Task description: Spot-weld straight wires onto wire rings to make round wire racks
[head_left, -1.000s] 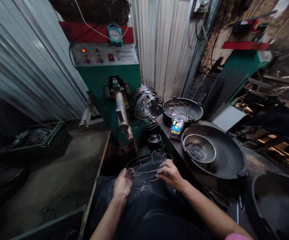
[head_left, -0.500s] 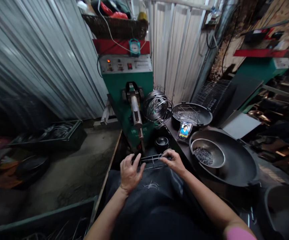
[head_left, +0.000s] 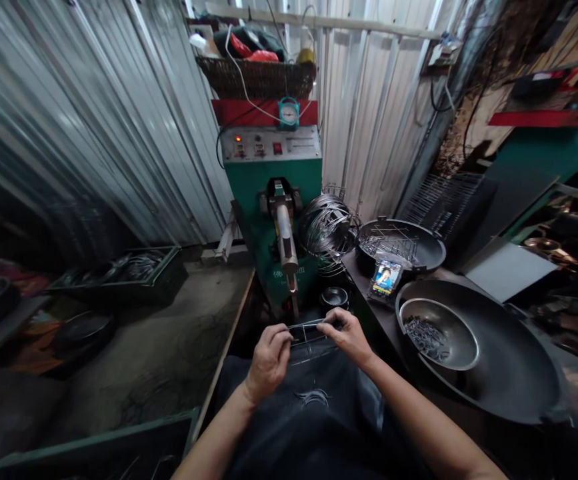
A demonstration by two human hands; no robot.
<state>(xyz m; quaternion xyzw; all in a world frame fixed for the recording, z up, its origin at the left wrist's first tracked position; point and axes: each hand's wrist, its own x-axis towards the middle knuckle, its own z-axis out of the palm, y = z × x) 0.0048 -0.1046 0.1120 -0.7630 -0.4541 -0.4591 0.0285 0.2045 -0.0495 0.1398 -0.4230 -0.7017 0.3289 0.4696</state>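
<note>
Between my two hands, a small wire frame (head_left: pixel 305 334) is held in front of the green machine (head_left: pixel 301 175). My left hand (head_left: pixel 269 361) pinches its left end with closed fingers. On the right end, my right hand (head_left: pixel 345 333) grips with thumb and fingers. The frame is below the machine's metal arm (head_left: pixel 287 235); a gap separates them. Several thin curved wire pieces (head_left: pixel 313 398) lie on the dark apron (head_left: pixel 289 433) over my lap.
At the right, a metal bowl (head_left: pixel 461 329) with small wire pieces sits in a large black pan (head_left: pixel 511 363). Behind are a phone (head_left: pixel 386 277) and another pan (head_left: pixel 431 251) holding wire frames. Wire rings (head_left: pixel 327 225) hang beside the machine. A green bin (head_left: pixel 119 283) stands left.
My left hand's fingers, apart before, have closed on the wire frame's left end. My right hand still holds the other end. The whole view has shifted, so things appear lower and further right.
</note>
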